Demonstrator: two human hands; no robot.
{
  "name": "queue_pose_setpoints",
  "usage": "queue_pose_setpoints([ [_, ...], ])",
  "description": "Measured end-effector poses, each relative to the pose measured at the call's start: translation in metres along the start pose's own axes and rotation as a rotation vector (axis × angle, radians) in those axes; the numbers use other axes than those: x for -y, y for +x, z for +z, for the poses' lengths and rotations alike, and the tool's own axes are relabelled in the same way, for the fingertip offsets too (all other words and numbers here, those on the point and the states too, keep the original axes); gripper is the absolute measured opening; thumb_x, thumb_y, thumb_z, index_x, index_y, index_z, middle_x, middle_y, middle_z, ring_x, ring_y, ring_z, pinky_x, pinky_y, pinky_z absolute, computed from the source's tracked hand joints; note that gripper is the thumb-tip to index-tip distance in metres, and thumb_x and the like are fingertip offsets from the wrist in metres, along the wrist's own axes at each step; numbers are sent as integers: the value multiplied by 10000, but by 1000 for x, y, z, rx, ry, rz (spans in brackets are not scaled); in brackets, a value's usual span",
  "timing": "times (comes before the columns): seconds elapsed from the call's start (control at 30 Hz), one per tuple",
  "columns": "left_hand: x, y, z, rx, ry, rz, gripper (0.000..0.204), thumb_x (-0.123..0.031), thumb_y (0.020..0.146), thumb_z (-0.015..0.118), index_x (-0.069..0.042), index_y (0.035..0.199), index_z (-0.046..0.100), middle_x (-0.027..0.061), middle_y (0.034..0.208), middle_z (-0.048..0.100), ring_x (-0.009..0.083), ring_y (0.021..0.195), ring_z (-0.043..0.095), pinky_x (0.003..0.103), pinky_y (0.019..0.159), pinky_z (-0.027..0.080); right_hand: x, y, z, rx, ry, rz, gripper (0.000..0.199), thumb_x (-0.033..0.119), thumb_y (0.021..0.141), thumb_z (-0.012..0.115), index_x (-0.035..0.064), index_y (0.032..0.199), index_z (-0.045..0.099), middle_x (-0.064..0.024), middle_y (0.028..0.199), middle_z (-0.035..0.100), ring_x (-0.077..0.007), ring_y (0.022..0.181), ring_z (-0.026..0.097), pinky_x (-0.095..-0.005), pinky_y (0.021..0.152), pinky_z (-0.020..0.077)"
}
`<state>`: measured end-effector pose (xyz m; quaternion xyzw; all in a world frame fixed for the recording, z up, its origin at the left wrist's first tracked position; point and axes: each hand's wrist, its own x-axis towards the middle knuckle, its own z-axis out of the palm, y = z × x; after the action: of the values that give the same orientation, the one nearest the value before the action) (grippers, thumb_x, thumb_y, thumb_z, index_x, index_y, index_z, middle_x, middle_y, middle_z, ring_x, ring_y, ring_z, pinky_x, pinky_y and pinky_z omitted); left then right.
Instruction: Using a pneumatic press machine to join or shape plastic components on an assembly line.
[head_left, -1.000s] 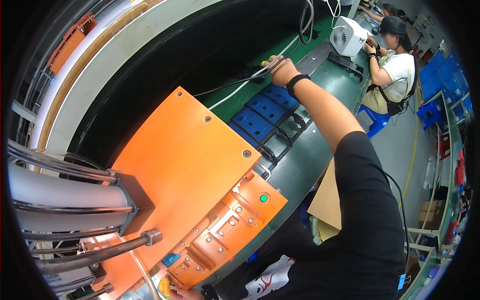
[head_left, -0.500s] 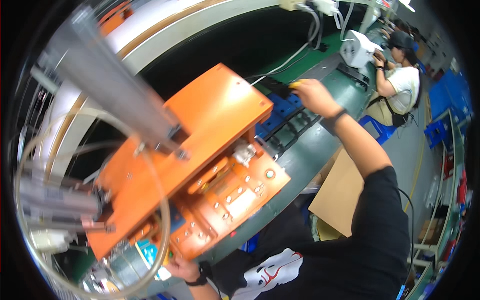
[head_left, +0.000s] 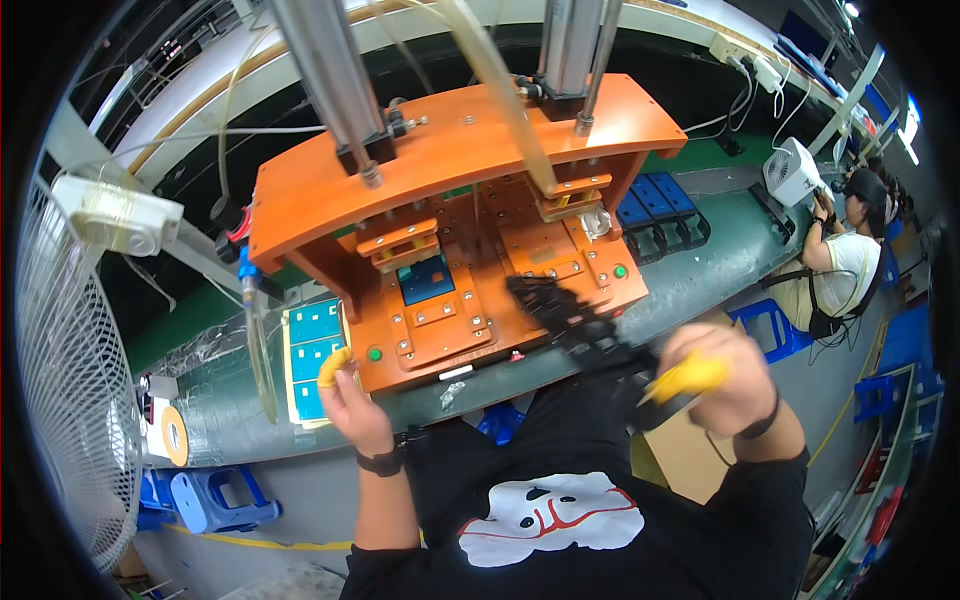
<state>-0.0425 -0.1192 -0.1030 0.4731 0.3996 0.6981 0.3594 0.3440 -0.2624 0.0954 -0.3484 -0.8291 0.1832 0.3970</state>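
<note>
My right hand (head_left: 722, 378), in yellow finger covers, is closed on a black plastic frame (head_left: 580, 325), smeared by motion, in front of the right side of an orange press (head_left: 465, 120). My left hand (head_left: 355, 408) is raised by the press's front left corner, next to a green button (head_left: 375, 354). It has a yellow finger cover too, its fingers are apart, and I see nothing in them. Just beyond it lies a sheet of blue pieces (head_left: 315, 322) on the bench. A dark blue panel (head_left: 427, 281) sits in the press's left fixture; the right fixture (head_left: 545, 250) shows bare orange metal.
More black frames with blue panels (head_left: 655, 212) lie right of the press on the green bench (head_left: 725, 225). A caged fan (head_left: 80, 380) stands at left, with a tape roll (head_left: 175, 436) near it. A co-worker (head_left: 845, 240) sits at far right beside a white machine (head_left: 792, 172).
My right hand has come back from the frames at the right, bringing a black frame toward me. My left hand has lifted near the blue sheet. The view has swung round to face the press.
</note>
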Motion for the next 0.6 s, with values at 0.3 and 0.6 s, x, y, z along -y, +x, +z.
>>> queue_pose_setpoints([
  [0.3,21,-1,-122,292,966,245,405,-121,860,761,-4,1234,657,226,1319,620,444,1280,547,528,1117,400,-55,104,127,203,-365,-272,224,79,827,666,62,1046,705,-56,741,611,-280,744,620,-403,747,478],
  [0.6,30,-8,-141,372,1129,127,469,-261,850,791,-54,1251,666,167,1421,582,439,1434,423,610,1208,257,-83,129,173,109,-459,-86,356,153,848,731,39,1182,679,-159,1069,674,-362,1080,618,-464,994,459],
])
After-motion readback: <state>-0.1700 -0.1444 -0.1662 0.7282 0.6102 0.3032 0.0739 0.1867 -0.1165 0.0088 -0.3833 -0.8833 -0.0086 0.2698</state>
